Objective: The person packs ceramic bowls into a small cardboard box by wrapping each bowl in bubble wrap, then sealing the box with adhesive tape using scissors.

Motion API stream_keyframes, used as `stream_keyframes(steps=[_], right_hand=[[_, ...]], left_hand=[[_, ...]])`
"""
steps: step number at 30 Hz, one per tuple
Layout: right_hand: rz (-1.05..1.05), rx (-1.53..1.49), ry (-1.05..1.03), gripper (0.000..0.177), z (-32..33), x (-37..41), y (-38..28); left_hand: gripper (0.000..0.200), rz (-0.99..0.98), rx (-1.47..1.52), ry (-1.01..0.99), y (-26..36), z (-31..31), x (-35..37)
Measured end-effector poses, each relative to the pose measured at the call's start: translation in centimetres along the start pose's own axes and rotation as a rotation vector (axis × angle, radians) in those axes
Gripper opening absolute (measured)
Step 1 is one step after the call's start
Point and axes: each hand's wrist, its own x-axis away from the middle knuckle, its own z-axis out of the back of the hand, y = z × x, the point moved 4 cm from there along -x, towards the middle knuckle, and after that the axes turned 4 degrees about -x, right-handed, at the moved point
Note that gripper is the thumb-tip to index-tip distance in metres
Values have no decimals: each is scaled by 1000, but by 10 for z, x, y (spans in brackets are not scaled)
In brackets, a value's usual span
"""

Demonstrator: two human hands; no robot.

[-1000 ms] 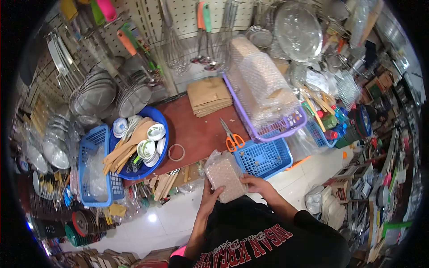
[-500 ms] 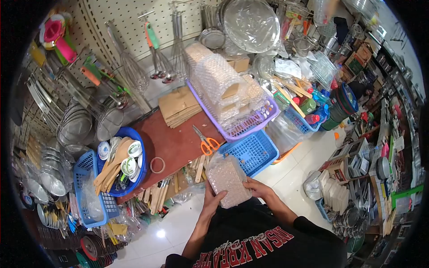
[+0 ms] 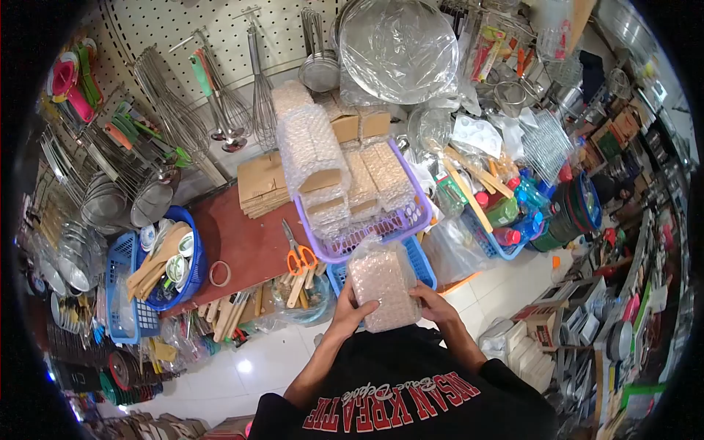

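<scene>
A person in a black shirt [image 3: 396, 400] with red lettering stands at a narrow reddish-brown table [image 3: 253, 238] in a shop, seen from above. The left hand [image 3: 353, 312] grasps the left side of a flat, boxy packet [image 3: 383, 286] wrapped in bubble wrap, its thumb lying across the near corner. The right hand [image 3: 434, 302] grips the packet's right side, fingers against the edge. The packet is held between both hands, close in front of the chest, at the near side of the table.

Just beyond it, partly hidden by it, is a blue basket [image 3: 418, 260]. Farther off stands a purple basket [image 3: 345, 246] filled with similar bubble-wrapped boxes [image 3: 315, 150], some lying on top of others. To the left of these baskets, scissors [image 3: 301, 259] with orange handles lie on the table; farther away is a stack of brown cardboard [image 3: 260, 183]. Farther left lies a tan ring [image 3: 212, 274], near a round blue tub [image 3: 199, 253] holding wooden spatulas [image 3: 167, 249] and small bowls.

Along the far wall hang whisks [image 3: 172, 99] and a large round tray [image 3: 400, 51] in clear plastic. To the right, coloured bottles [image 3: 506, 209] crowd a small blue crate.
</scene>
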Motion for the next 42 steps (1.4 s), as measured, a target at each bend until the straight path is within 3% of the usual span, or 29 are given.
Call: stream_keyframes(steps=[5,17,20,23,26,29,36,42], right_hand=[[-98,44,19,56,40,-21,-44],[-264,88,-131,56,35,-53,-81],[-227,169,-83,62,22,-53,-94],[-98,173,-193,68,14,-61,-95],[-46,19,-243,71,1,-62,-101],[-61,-75,-149,65,-4,-62,-97],[88,-427,-165,43,-14,-61,-86],[247,-182,79,34,-5,-62,-66]], left_hand=[[83,-63,96,136,-6,-30,-35],[81,-107,206,370,-9,-43,-46],[78,-116,218,412,-15,-42,-46],[77,-167,215,503,-14,-42,-43],[76,-261,270,609,-12,-41,-39],[71,-358,411,681,-6,-44,-39],[67,-525,567,825,-3,-64,-41],[73,-476,471,843,-3,-67,-40]])
